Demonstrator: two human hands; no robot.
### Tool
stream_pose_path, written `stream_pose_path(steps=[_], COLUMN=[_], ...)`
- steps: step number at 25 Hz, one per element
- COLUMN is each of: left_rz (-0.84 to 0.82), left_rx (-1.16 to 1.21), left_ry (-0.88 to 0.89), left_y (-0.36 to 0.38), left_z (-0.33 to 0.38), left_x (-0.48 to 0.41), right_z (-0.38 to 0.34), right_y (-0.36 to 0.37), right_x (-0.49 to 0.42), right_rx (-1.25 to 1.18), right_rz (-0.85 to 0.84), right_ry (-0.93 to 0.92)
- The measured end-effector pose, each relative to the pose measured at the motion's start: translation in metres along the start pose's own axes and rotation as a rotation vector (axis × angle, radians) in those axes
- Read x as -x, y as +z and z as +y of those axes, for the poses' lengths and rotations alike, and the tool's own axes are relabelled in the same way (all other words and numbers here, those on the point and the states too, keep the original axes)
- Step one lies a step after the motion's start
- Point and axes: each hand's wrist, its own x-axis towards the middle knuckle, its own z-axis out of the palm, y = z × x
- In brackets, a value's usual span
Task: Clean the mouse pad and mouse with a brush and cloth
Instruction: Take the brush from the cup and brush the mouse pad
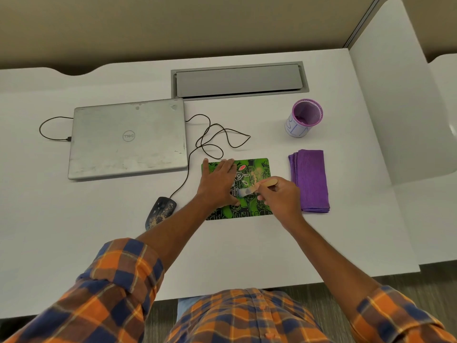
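A green and black patterned mouse pad lies on the white desk, with pale dusty patches on it. My left hand presses flat on the pad's left half, fingers spread. My right hand grips a wooden-handled brush, whose blurred bristles touch the pad's middle. A black wired mouse, speckled with dust, sits on the desk left of the pad. A folded purple cloth lies just right of the pad.
A closed silver laptop sits at the back left, its cable looping toward the mouse. A purple mesh cup stands behind the cloth. A grey cable hatch is set in the desk's far side. A white divider stands right.
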Motion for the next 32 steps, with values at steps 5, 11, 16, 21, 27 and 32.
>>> stream_pose_path(steps=[5, 11, 16, 21, 27, 32], left_rz=[0.002, -0.004, 0.003, 0.005, 0.01, 0.013], left_rx=[-0.002, -0.009, -0.008, -0.011, -0.005, 0.001], left_ry=[0.002, 0.0, -0.002, 0.001, 0.0, 0.001], left_y=[0.001, 0.002, 0.003, 0.004, 0.006, 0.008], left_z=[-0.001, -0.001, -0.001, -0.002, -0.003, -0.003], left_x=[0.001, 0.0, -0.001, -0.001, -0.002, -0.003], right_z=[0.007, 0.0, -0.005, 0.003, -0.012, -0.009], right_y=[-0.021, -0.024, -0.002, -0.028, -0.008, -0.007], right_x=[-0.014, -0.019, -0.021, -0.032, -0.031, -0.036], right_rx=[0.067, 0.028, 0.018, 0.064, 0.018, 0.051], right_rz=[0.086, 0.075, 0.002, 0.106, 0.037, 0.056], right_ry=[-0.011, -0.019, -0.023, -0.006, -0.029, -0.028])
